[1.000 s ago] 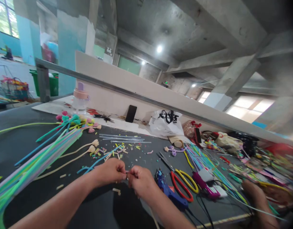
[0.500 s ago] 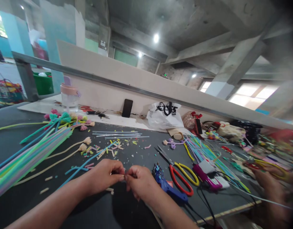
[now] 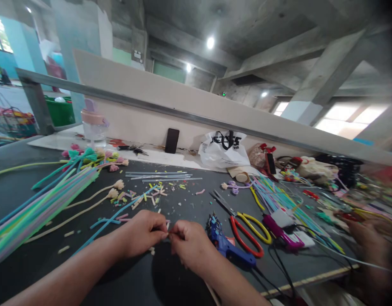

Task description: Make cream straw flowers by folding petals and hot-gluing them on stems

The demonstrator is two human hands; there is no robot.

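Observation:
Over the dark tabletop (image 3: pixel 119 276), my left hand (image 3: pixel 146 233) and my right hand (image 3: pixel 188 242) meet fingertip to fingertip. Both are pinched on something small that I cannot make out. A blue glue gun (image 3: pixel 231 248) lies just right of my right hand, beside scissors with red and yellow handles (image 3: pixel 247 233). Left of my left hand is a light blue stem (image 3: pixel 119 214). Cut bits of pastel stem (image 3: pixel 145 197) are scattered beyond my hands, and clear sticks (image 3: pixel 160 175) lie behind them.
A bundle of pastel stems (image 3: pixel 46 208) fills the left side. Along the back stand a bottle (image 3: pixel 94 127), a phone (image 3: pixel 172 141) and a white bag (image 3: pixel 224 148). A purple glue gun (image 3: pixel 283 233) with cables lies at right, near another person's hand (image 3: pixel 365 233).
The view has shifted slightly, so the table items sit a little further right. My hands keep nearly the same pinch. The other person's hand remains at the right edge.

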